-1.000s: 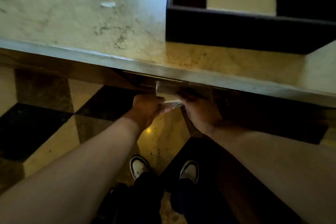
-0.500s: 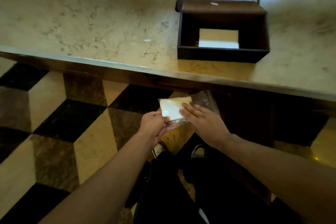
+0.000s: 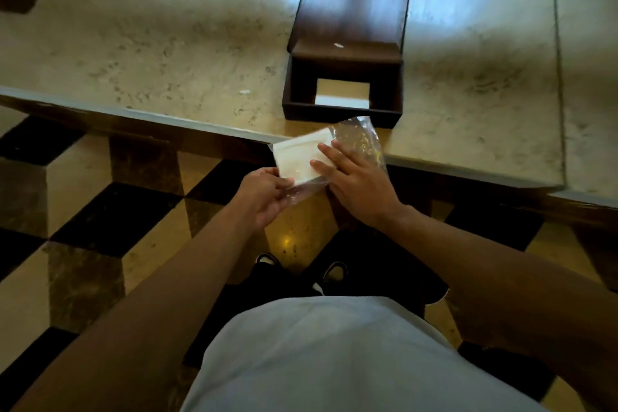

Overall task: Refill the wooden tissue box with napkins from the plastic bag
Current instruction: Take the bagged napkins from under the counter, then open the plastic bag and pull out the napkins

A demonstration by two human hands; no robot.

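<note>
Two hands (image 3: 267, 197), one plastic bag (image 3: 359, 140), one napkin stack (image 3: 301, 157), one wooden tissue box (image 3: 344, 77), two shoes (image 3: 267, 259).

Beige marble desk (image 3: 150, 43) beyond the hands, bright glare patches on its far surface. Below the hands: glossy floor (image 3: 83, 211), black, tan, brown cube-pattern tiles.

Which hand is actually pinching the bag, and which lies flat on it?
The left hand pinches the plastic bag at its near corner; the right hand lies flat, fingers spread over the napkins.

box interior (image 3: 344, 75): mostly shadowed | bag (image 3: 363, 140): contents under right hand (image 3: 359, 182) hidden
</note>
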